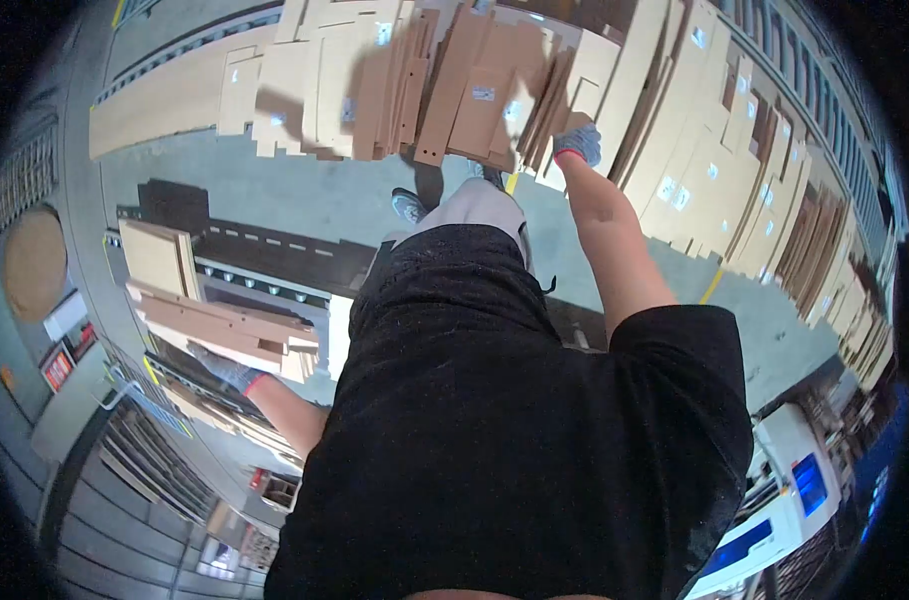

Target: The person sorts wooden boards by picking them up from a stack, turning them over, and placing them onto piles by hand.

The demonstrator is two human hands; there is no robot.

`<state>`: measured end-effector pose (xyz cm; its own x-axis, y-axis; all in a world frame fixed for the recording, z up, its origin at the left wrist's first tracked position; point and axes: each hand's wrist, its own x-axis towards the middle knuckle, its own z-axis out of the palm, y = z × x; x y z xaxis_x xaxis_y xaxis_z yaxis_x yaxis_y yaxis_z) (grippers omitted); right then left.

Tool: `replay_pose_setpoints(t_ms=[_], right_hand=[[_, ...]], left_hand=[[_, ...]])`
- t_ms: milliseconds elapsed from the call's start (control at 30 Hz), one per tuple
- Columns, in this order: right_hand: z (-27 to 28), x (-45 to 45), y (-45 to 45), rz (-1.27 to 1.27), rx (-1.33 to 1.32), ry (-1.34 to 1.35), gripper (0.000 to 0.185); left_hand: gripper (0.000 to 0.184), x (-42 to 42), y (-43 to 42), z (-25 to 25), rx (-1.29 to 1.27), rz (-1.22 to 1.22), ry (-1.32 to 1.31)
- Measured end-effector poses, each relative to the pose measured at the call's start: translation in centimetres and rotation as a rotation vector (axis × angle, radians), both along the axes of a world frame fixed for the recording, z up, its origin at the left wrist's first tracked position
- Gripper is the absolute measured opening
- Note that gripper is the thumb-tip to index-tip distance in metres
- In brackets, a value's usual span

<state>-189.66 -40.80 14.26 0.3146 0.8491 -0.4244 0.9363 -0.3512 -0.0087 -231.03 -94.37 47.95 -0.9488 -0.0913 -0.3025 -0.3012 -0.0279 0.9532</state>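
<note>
My left hand (224, 368), in a grey glove with a red cuff, is at the near edge of a small stack of brown and pale boards (229, 318) on the left. Its fingers lie along that edge and look closed on it, with the tips partly hidden. My right hand (578, 143), gloved the same way, reaches forward to a long row of flat boards standing on edge. Its fingers are closed at the top of a pale board (589, 75). Brown boards with white labels (489, 95) stand just left of it.
More labelled pale boards (699, 165) continue to the right, beside a roller conveyor (809, 90). Behind the left stack runs a dark rail with rollers (264, 285). A white and blue machine (789, 480) stands at lower right. My shoes are on the grey floor (304, 195).
</note>
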Motion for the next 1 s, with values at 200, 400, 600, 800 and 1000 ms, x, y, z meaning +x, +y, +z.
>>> replay_pose_setpoints(t_ms=[200, 400, 600, 800, 1000], right_hand=[[1.4, -6.0, -2.6, 0.356, 0.047, 0.297, 0.068], [12.9, -21.3, -10.2, 0.866, -0.249, 1.114, 0.055], [27.0, -32.0, -19.3, 1.089, -0.426, 1.838, 0.057], [32.2, -35.3, -23.6, 0.913, -0.476, 1.658, 0.057], [33.7, -35.6, -25.5, 0.851, -0.521, 1.818, 0.056]], left_hand=[[0.067, 1.2, 5.5, 1.5, 0.059, 0.021, 0.037], [0.057, -0.2, 13.3, 1.5, 0.194, -0.153, -0.084], [0.040, 0.4, 18.9, 1.0, 0.276, -0.327, -0.046], [0.041, 0.6, 19.7, 1.7, 0.203, -0.314, 0.061], [0.062, -1.6, 18.9, -1.4, 0.252, -0.233, 0.075]])
